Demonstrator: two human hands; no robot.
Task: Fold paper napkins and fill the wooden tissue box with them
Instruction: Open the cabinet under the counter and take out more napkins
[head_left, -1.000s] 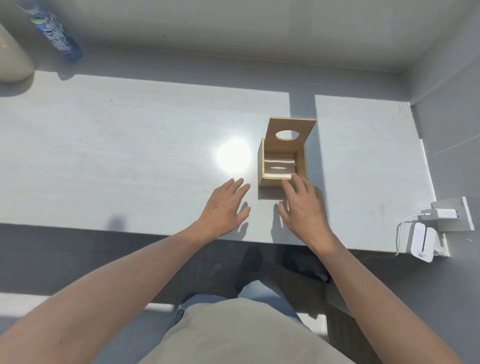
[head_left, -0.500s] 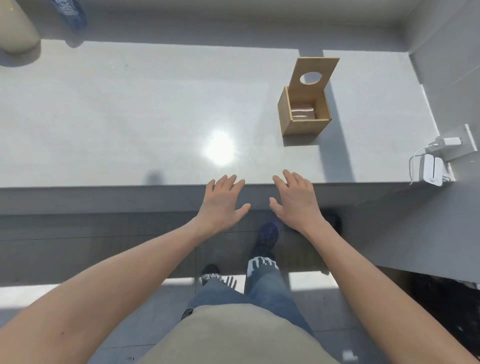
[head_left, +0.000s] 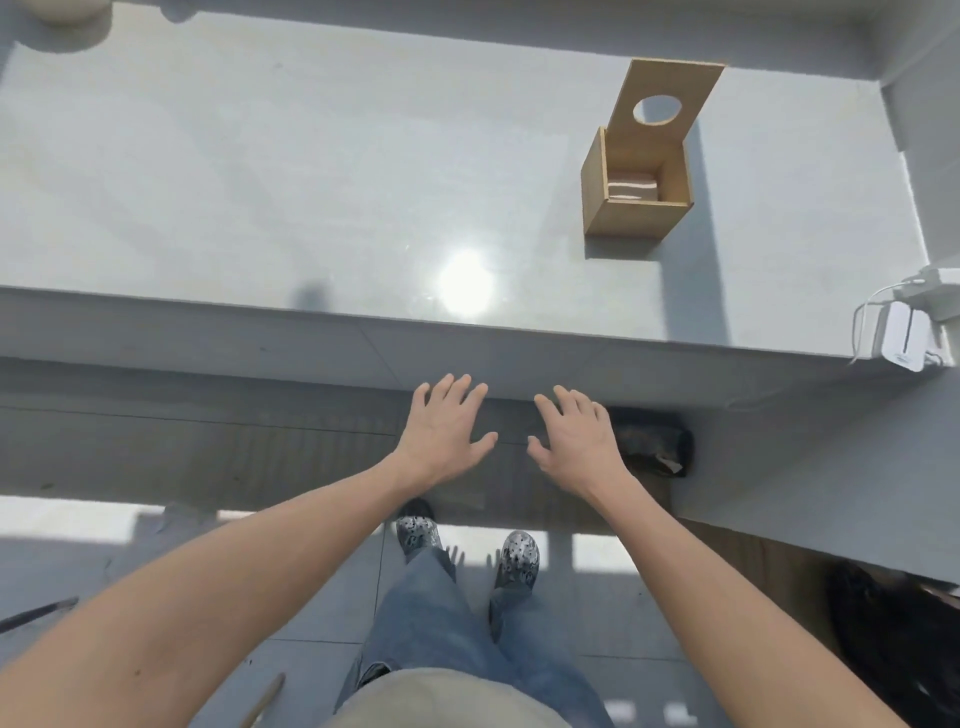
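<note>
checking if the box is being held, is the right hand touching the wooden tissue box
Apart. The head view shows the right hand open below the counter edge, with bare counter between it and the wooden tissue box.

Blue jeans (head_left: 441, 613), patterned grey clogs (head_left: 517, 564)
</note>
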